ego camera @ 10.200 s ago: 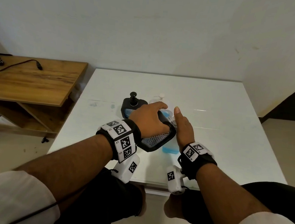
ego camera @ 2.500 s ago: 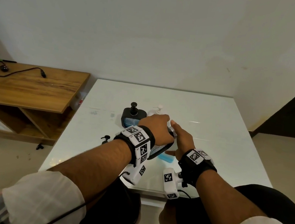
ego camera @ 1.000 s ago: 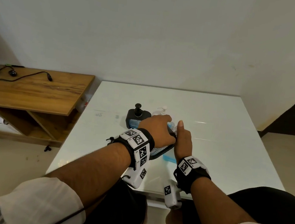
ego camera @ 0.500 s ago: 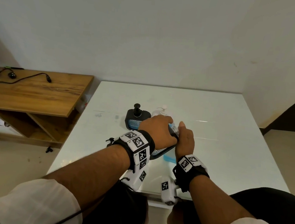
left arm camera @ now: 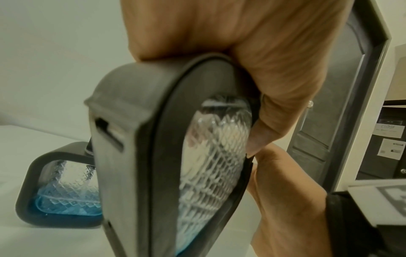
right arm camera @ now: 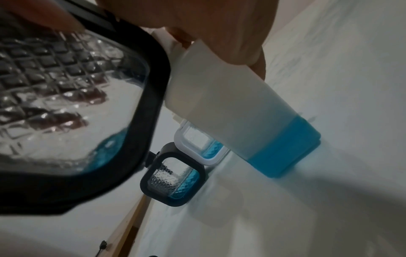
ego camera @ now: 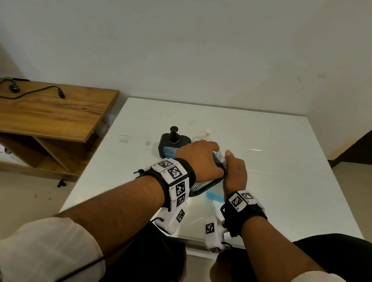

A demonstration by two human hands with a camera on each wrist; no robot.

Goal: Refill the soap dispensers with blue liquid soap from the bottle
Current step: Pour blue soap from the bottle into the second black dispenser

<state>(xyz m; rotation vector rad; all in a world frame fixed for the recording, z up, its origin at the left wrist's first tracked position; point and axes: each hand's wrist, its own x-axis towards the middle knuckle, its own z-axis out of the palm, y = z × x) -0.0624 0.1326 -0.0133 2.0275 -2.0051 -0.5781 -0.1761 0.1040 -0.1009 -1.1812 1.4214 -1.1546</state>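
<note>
Filling most of the view, a white table [ego camera: 279, 171] lay bare across its right half and far edge. Near its front middle the left hand [ego camera: 201, 162] gripped a tilted black-framed dispenser [ego camera: 203, 186] from above. Just beside it, the right hand [ego camera: 235, 174] curled round the top of a translucent bottle [right arm camera: 252, 111], blue soap pooled at its base on the table. Behind stood a black dispenser [ego camera: 172, 147] and a white dispenser [right arm camera: 199, 147], side by side.

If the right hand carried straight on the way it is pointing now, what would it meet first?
Probably the white dispenser, which stands just beyond the right hand and its grip on the soap bottle; the depth between them is hard to judge.
</note>
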